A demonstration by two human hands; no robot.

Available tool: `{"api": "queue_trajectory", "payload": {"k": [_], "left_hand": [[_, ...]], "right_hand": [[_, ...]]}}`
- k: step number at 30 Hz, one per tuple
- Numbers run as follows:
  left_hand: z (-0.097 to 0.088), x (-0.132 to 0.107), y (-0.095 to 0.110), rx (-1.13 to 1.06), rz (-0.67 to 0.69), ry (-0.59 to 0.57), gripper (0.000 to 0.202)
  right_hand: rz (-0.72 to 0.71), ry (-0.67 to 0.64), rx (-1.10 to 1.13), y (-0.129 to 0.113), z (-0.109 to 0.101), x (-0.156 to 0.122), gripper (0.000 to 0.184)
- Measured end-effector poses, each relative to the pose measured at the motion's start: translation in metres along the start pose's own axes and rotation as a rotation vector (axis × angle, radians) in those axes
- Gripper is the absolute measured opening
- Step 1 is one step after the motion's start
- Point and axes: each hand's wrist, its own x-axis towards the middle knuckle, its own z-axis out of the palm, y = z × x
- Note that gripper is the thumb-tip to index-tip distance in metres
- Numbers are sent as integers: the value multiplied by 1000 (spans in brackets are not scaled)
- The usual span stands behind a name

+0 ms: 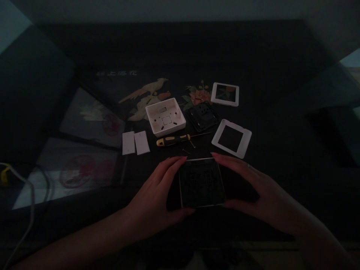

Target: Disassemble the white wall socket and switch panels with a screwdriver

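Between my two hands is a square black switch module (201,183) with a thin pale rim, perhaps set in a white box; the dim light hides its detail. My left hand (157,195) grips its left side, fingertips on the far corner and thumb at the near edge. On the opposite side, my right hand (261,191) holds the far right and near right corners in the same way. Just beyond lie a yellow-and-black screwdriver (173,140) and small screws (192,144). An open white mounting box (165,117) stands behind the screwdriver.
A second black module (203,115) lies right of the mounting box. Two white square frames, one far (225,102) and one nearer (244,144), rest on the right. Two white plates (128,143) lie left. A white cable (32,198) runs along the left edge of the dark, glossy table.
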Motion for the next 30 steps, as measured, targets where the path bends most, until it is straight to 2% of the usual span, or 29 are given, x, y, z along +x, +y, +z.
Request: {"api": "queue_trajectory", "payload": {"k": [6,14,23,30], "left_hand": [[-3,0,1,-39,-23,-21,92],[-7,3,1,-66,-39,-30,89],[-9,3,-2,-126,-54,-52,91],[-10,3,-4,-154,-55,-48,96]], "right_hand": [[18,28,30,3,1,3,71],[35,-14,16,6,4,3,88],[57,28,47,2,7,5,79],[53,35,43,4,7,5,79]]}}
